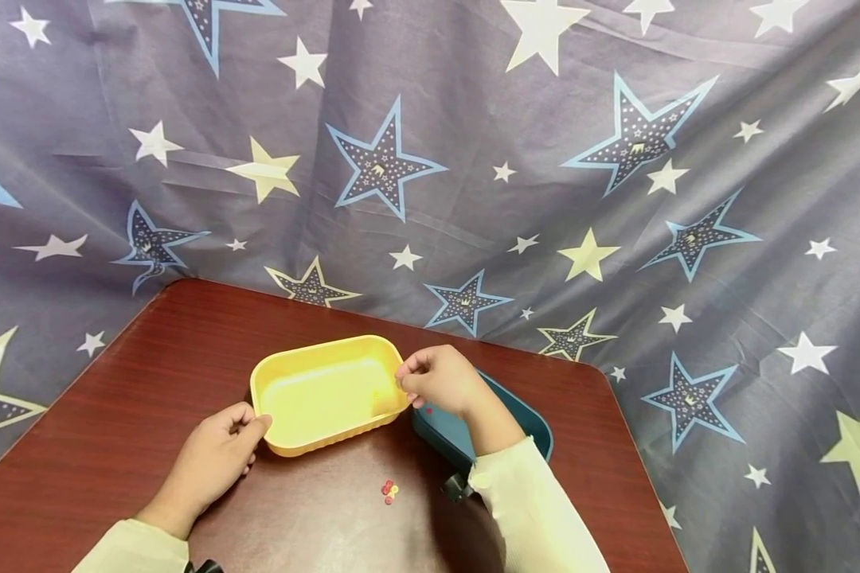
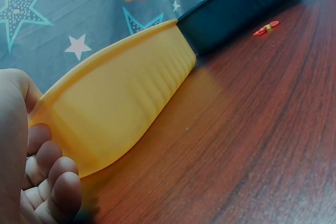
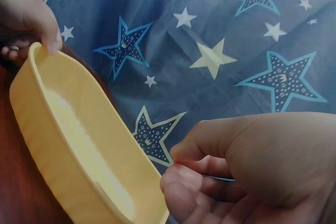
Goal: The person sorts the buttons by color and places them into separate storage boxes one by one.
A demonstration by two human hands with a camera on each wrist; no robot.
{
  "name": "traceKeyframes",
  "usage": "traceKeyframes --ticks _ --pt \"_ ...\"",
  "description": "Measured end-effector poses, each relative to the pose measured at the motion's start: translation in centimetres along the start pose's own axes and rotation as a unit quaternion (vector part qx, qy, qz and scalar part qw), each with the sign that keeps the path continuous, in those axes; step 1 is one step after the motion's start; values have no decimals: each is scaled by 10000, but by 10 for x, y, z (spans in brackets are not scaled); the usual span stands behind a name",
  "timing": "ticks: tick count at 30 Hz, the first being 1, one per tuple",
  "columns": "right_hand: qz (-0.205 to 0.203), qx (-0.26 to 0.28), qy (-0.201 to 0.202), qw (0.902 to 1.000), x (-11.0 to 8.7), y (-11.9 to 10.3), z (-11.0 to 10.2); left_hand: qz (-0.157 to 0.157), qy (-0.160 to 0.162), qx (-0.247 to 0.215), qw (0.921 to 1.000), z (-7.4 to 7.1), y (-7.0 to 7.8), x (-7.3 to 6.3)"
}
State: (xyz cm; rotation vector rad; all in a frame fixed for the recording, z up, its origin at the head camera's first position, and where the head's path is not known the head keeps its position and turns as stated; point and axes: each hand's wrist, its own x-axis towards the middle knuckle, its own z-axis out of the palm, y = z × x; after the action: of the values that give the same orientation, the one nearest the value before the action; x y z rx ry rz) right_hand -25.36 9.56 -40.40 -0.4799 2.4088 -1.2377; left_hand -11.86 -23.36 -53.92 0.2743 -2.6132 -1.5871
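Observation:
A yellow plastic tray (image 1: pixel 318 393) with rounded corners sits at mid-table. My left hand (image 1: pixel 211 455) pinches its near left corner, thumb over the rim and fingers outside. In the left wrist view the curled fingers (image 2: pixel 65 187) lie low beside the tray's wall. My right hand (image 1: pixel 440 380) is at the tray's right end, held above rim height. Its thumb presses on the curled index finger in the right wrist view, and no object shows between them. A dark blue tray (image 1: pixel 537 422) stands to the right, partly hidden by the right forearm.
Several small red and yellow button-like discs (image 1: pixel 389 491) lie on the brown table (image 1: pixel 294 517) in front of the trays. One small red piece (image 1: pixel 428 411) shows in the blue tray. A star-patterned curtain (image 1: pixel 401 255) hangs along the table's far and right sides.

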Motion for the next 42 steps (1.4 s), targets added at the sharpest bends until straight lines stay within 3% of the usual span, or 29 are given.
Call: traceKeyframes --ticks 8,18,29,35,42 --pt "-138 -141 -212 9996 -27 16 5 -27 -17 -52 10000 0 1 -2" --pt "-313 -221 -402 9985 -62 40 31 -100 -39 -52 9999 0 0 -2" --pt "-183 -149 -458 9987 -81 65 57 -71 -55 -86 9999 1 -1 0" --pt "-203 -610 -196 9977 -84 77 67 -67 -67 -109 9999 0 -1 0" --pt "-542 -1422 160 9882 -83 91 77 -60 -75 -99 9999 0 1 0"
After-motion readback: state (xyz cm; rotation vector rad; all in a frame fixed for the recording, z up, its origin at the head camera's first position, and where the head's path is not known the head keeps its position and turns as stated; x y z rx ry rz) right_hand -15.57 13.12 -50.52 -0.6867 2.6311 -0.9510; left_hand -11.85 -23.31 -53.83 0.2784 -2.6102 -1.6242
